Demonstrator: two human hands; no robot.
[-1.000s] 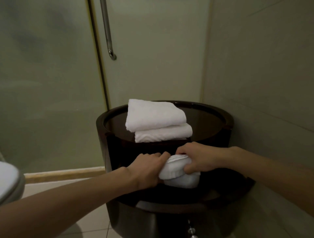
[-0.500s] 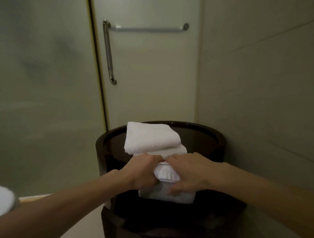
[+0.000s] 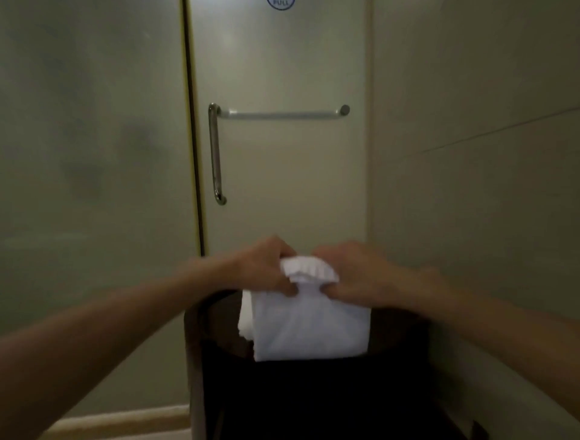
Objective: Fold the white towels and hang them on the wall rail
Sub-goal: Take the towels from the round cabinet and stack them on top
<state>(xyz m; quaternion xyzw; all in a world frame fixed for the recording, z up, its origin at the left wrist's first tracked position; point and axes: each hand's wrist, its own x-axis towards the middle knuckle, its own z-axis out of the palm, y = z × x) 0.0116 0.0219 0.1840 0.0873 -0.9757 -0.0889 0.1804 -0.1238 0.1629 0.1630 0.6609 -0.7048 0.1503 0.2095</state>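
- Pinching is the whole story here: the left hand (image 3: 266,270) has its fingers (image 3: 287,290) curled tight on the bunched top edge of the white towel (image 3: 310,326), thumb side tucked under the ruffle.
- The right hand (image 3: 354,273) does the same from the other side, fingers (image 3: 332,290) clamped on that same gathered edge. The two sets of fingertips almost meet.
- The ruffled edge pokes up between both hands, just above the fingertips.
- Below the fingers the towel hangs as a smooth flat panel.
- Just left of that panel, under the left fingers, a bit of a second towel (image 3: 246,320) peeks out. Can't tell how it's folded.
- A dark round stand (image 3: 194,345) sits below and behind the hands, and the hanging towel covers part of its front.
- Well above the fingers, a chrome rail (image 3: 282,114) runs level across the glass door (image 3: 282,188).
- At the rail's left end a vertical handle (image 3: 214,154) drops down.
- Way up top, a blue round sticker (image 3: 281,3) reads PULL.
- Frosted glass (image 3: 94,157) off to the left of the hands, tiled wall (image 3: 470,157) to the right.
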